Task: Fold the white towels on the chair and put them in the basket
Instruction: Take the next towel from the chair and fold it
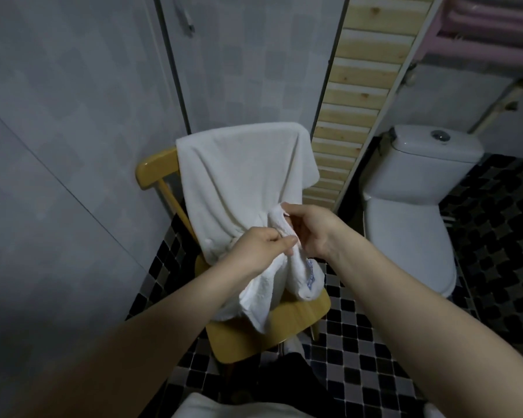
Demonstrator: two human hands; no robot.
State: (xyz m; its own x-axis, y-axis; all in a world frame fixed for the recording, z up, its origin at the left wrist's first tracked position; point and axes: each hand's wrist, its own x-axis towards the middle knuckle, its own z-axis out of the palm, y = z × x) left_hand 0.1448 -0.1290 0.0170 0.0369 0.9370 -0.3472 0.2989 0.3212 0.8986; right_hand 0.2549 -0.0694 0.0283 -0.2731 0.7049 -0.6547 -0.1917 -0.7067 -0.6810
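A large white towel [242,176] hangs over the back of a yellow wooden chair [287,321] and runs down onto the seat. My left hand [260,248] pinches a bunched edge of the towel above the seat. Just to its right, my right hand [311,230] grips the same bunched edge. Below my hands the cloth hangs in folds, and a bit of blue-patterned fabric [310,274] shows among them. No basket is visible.
A white toilet [411,206] stands right of the chair. A wooden slatted panel [354,95] leans behind it. Grey tiled walls close in on the left and back. The floor [495,236] is black-and-white checkered tile. A pink rack [477,22] hangs top right.
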